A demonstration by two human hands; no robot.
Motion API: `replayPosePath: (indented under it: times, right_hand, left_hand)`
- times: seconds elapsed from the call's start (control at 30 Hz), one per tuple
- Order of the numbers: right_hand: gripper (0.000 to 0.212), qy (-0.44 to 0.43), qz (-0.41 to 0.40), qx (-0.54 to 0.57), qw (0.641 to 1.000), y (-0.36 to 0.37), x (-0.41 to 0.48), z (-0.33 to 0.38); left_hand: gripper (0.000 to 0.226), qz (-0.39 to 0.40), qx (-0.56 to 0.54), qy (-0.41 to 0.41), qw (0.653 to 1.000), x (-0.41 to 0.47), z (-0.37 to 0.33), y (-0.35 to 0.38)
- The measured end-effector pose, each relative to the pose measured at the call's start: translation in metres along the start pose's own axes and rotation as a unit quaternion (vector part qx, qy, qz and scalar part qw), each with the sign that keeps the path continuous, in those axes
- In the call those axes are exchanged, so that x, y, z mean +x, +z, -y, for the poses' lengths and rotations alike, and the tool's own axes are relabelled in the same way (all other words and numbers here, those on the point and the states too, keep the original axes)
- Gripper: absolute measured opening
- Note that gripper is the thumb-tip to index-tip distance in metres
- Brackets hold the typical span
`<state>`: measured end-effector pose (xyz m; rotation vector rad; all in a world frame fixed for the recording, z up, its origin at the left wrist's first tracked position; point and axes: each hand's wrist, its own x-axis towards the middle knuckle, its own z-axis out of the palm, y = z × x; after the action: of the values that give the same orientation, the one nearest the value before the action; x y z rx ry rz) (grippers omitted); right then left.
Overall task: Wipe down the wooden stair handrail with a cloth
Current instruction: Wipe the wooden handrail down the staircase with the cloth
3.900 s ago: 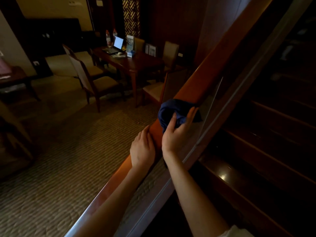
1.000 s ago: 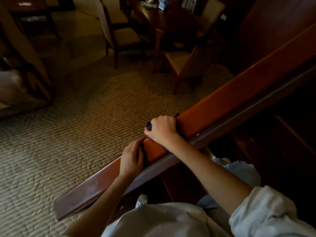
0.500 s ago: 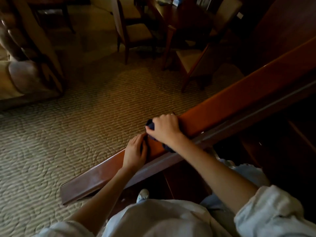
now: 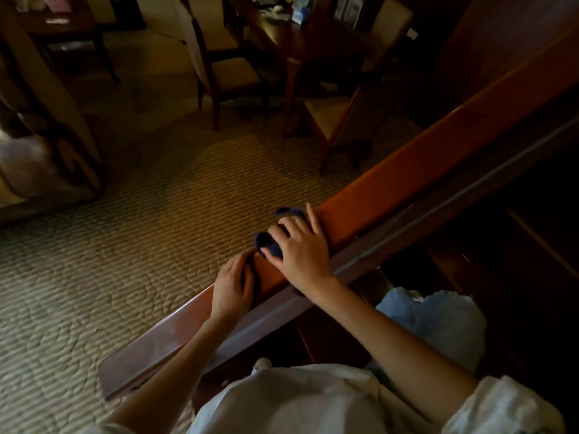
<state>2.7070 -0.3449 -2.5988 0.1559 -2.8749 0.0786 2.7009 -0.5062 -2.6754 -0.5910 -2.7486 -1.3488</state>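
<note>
— Where is the cloth (image 4: 267, 241)?

— On top of the handrail (image 4: 391, 189), about a third of the way up from its lower end. It is dark blue and bunched. Most of it sits under the right hand (image 4: 300, 250), and folds of it poke out past the fingertips, on the side towards the carpet (image 4: 125, 245).

— So the hand covers it?

— Yes. The palm rests on the rail's flat top and the fingers are spread and fairly straight, pressing the cloth down onto the wood. The light is dim, so I cannot say whether the thumb tucks under a fold or only lies against it.

— And the other one?

— The left hand (image 4: 233, 286) is just below, nearly touching the cloth's lower edge. Its fingers curl over the rail's outer edge and grip the wood. It holds no fabric.

— What lies around them?

— The rail runs from lower left up to upper right. A pale rolled sleeve (image 4: 501, 411) shows on the right forearm. Beyond the rail, across the carpet, a wooden chair (image 4: 232, 73) stands beside a dark table (image 4: 300, 42). The side to the right of the rail is too dark to make out.
</note>
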Motion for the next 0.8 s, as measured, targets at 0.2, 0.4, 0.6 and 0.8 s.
replayPosePath:
  times: [0.2, 0.4, 0.6, 0.8]
  right_hand:
    - [0.028, 0.206, -0.244, -0.081, 0.944, -0.072, 0.017, -0.128]
    - [0.031, 0.028, -0.151, 0.028, 0.988, 0.006, -0.036, -0.019]
    - [0.031, 0.154, -0.262, -0.009, 0.953, -0.037, -0.010, -0.099]
    - [0.060, 0.371, -0.429, 0.301, 0.766, -0.030, -0.005, -0.048]
  left_hand:
    - [0.043, -0.005, 0.010, -0.011, 1.000, 0.002, -0.001, 0.003]
    - [0.044, 0.001, 0.025, -0.008, 1.000, 0.003, 0.000, 0.003]
    - [0.038, -0.003, 0.034, -0.023, 0.999, 0.003, -0.001, 0.005]
    - [0.039, -0.007, 0.044, -0.023, 0.999, 0.012, -0.018, 0.001]
